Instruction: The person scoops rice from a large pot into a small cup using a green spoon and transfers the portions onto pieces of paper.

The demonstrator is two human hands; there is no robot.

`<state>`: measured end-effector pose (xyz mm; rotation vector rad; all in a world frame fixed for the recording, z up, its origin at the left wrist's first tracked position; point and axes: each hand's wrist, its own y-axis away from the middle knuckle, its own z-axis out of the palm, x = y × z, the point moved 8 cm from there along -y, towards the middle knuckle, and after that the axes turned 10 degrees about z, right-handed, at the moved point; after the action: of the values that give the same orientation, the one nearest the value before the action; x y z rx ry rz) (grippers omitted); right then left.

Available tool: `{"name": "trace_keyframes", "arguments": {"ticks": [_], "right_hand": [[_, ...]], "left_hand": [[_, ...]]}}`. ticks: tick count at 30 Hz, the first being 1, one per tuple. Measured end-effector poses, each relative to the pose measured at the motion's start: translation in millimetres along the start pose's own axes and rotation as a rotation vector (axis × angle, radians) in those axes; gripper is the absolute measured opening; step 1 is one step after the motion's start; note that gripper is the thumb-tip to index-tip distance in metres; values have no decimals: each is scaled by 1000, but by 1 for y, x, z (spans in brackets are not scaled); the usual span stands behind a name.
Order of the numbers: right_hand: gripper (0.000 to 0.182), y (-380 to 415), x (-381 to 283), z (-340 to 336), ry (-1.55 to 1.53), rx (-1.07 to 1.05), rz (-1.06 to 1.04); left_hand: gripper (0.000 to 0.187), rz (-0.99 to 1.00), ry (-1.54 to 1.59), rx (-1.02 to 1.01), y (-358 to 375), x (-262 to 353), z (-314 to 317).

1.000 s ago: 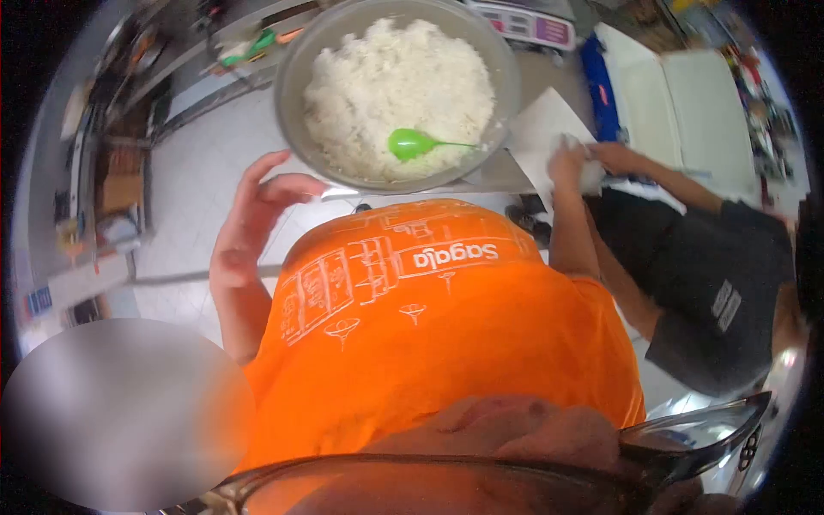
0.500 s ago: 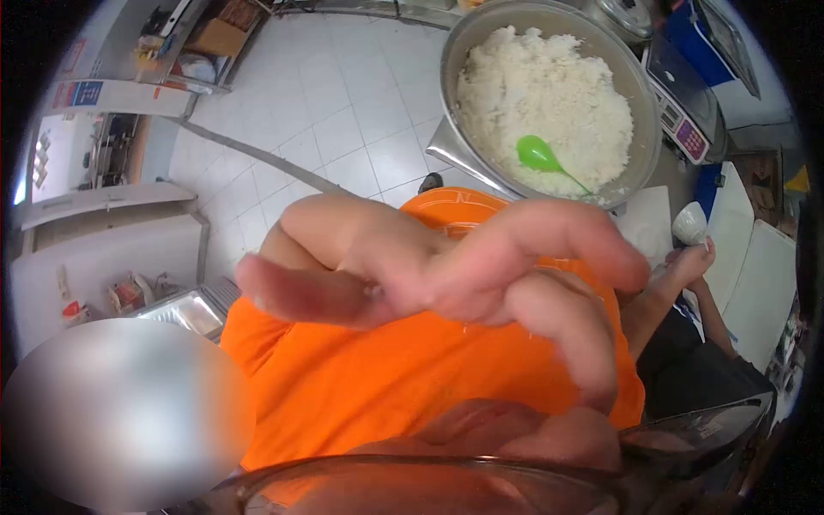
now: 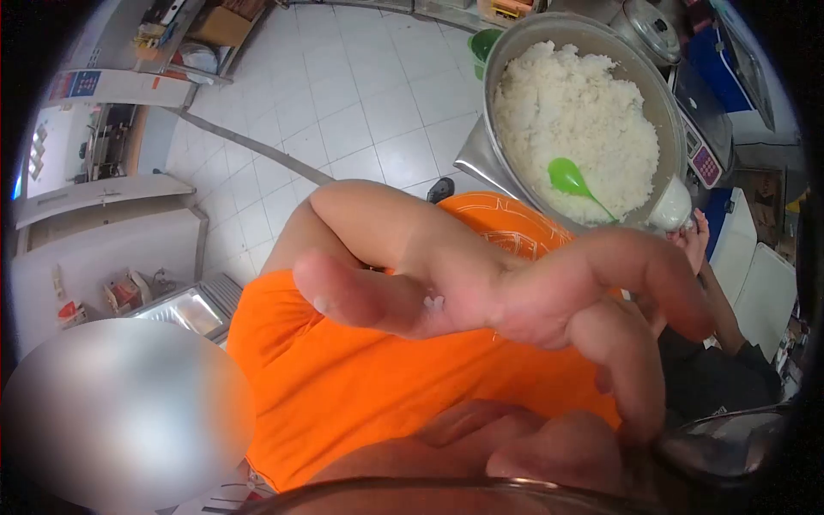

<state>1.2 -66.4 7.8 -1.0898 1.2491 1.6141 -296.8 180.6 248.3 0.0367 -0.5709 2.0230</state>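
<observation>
My left hand [image 3: 515, 300] is raised close to the camera, in front of my orange shirt [image 3: 412, 386]. Its fingers are apart and bent toward the right, while the thumb points left. Some white bits resembling rice grains [image 3: 435, 302] stick near the base of the thumb. Nothing is held in it. My right hand does not show. Beyond my hand stands a wide metal pot [image 3: 499, 86] of white rice [image 3: 584, 120]. A green spoon [image 3: 566, 176] lies in the rice near its front side.
At the right, a person in black holds a white bowl [image 3: 672, 204] by the pot's rim with one hand [image 3: 691, 240]. A scale [image 3: 704, 163] and a lidded pot [image 3: 648, 30] stand beyond. White tiled floor [image 3: 369, 120] lies ahead. A blurred oval covers the lower left.
My left hand has shifted right and slightly down in view. The other person's white bowl has risen to the pot's rim. The pot appears farther right as the view has turned.
</observation>
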Motion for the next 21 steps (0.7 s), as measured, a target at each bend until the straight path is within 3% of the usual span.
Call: {"name": "trace_keyframes", "arguments": {"ticks": [5,7,9,11,12,13,15,16,17,19,21], "right_hand": [[42,2,30,31,-153,28,117],[47,12,38,72,-309,-92,179],[51,37,40,123,-443,-171,259],[53,60,40,187,-557,-183,346],[52,66,46,212,-607,-174,387],[50,71,44,235,-227,-234,232],[45,89,48,278,498,-342,-34],[42,91,62,295,462,-382,-38],[39,94,76,311,425,-422,-41],[35,83,100,317,-94,-429,220],[32,81,113,319,-311,-443,595]], "left_hand": [[88,43,-2,-185,-18,47,-38],[87,92,-61,-357,-36,73,-66],[92,20,-401,-681,-69,84,-111],[104,-145,-797,-829,-88,72,-171],[110,-237,-955,-793,-93,64,-204],[116,-331,-1109,-751,-96,55,-233],[116,-167,-1204,-810,-98,48,-247],[117,-81,-1239,-833,-96,43,-251],[114,-139,-1161,-757,-93,40,-261],[110,-240,-1028,-611,-96,48,-283],[105,-209,-1103,-619,-102,65,-284]]}}
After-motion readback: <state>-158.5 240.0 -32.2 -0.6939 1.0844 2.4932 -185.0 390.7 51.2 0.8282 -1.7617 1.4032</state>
